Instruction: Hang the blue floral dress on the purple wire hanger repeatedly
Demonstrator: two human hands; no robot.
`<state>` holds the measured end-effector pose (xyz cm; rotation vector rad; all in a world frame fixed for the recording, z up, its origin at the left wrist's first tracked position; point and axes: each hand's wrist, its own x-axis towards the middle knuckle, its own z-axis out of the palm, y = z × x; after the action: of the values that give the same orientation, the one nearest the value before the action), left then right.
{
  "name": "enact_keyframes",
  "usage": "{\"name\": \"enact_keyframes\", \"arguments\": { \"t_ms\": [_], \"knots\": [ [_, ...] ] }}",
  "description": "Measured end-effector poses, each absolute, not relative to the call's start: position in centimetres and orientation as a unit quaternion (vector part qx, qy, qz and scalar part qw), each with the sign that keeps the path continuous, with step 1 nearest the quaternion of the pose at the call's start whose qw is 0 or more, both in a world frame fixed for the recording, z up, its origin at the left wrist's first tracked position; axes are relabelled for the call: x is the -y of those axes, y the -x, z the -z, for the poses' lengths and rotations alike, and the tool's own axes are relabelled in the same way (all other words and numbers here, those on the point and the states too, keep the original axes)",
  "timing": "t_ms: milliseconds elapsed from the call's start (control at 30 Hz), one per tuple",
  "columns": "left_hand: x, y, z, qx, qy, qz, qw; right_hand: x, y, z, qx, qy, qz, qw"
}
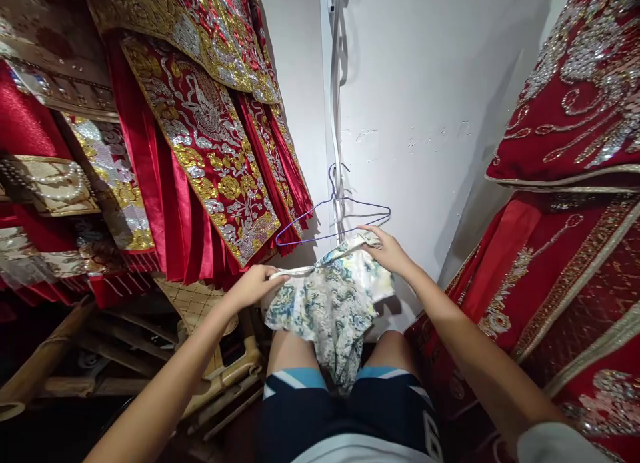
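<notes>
A light garment (333, 296) with a blue, green and yellow swirling pattern hangs between my two hands, its top edge stretched sideways. My left hand (255, 286) is closed on the left end of that edge, thumb lying along it. At the right end, my right hand (387, 250) pinches the cloth. The garment's lower part drapes down between my thighs; whether it is a top or a bottom I cannot tell. Just above it is a thin purple clothes hanger (305, 240), with nothing on it. My right fingertips are close to its lower bar; whether they touch is unclear.
Red costumes with gold and silver embroidery (215, 143) hang on the left. More red beaded garments (565, 136) fill the right side. A white pole (336, 83) runs up the wall behind the hanger. Bamboo furniture (235, 376) stands low at left.
</notes>
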<state>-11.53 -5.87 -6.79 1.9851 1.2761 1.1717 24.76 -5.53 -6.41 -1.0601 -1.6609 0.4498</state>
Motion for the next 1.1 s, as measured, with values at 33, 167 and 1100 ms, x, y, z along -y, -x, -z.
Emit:
{"name": "enact_keyframes", "arguments": {
  "t_ms": [33,167,1100],
  "knots": [
    [5.5,11.6,6.2,-0.469,-0.754,-0.392,0.241,4.0,-24.1,6.9,0.698,0.447,-0.185,0.528],
    [4.2,11.2,5.2,-0.487,-0.794,-0.317,0.178,-0.3,-22.6,7.9,0.691,0.503,-0.181,0.486],
    [0.8,3.1,-0.2,-0.366,-0.810,-0.457,-0.012,4.0,-32.8,3.4,0.637,0.595,-0.061,0.487]
  ]
}}
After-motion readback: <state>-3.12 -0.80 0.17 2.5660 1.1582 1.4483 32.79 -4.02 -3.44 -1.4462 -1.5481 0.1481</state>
